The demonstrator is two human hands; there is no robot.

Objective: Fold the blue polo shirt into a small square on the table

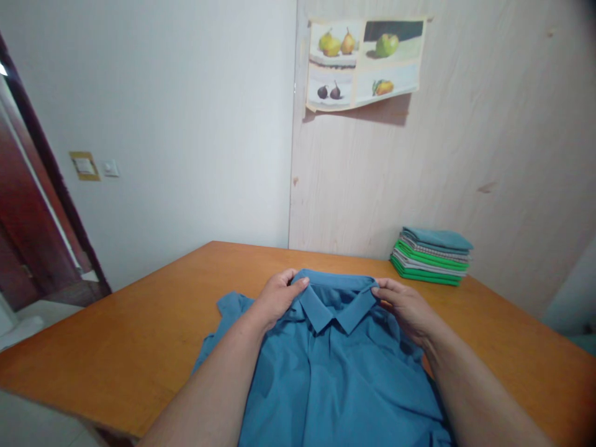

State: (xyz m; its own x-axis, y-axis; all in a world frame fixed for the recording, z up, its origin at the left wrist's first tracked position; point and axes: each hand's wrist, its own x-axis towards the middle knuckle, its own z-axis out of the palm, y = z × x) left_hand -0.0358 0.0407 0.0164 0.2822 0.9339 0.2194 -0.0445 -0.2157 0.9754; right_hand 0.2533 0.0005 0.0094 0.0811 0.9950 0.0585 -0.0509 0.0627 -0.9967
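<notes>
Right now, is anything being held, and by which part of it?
Yes: a blue, long-placketed cloth shirt, held by its pointed, folded collar. The left hand pinches one side of the collar, the right hand the other.

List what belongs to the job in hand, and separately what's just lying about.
In the job:
blue shirt
left hand and right hand, both gripping its collar
table beneath

Apparently just about:
folded cloth stack, untouched, possibly related
fruit pictures on the wall
white wall switch
</notes>
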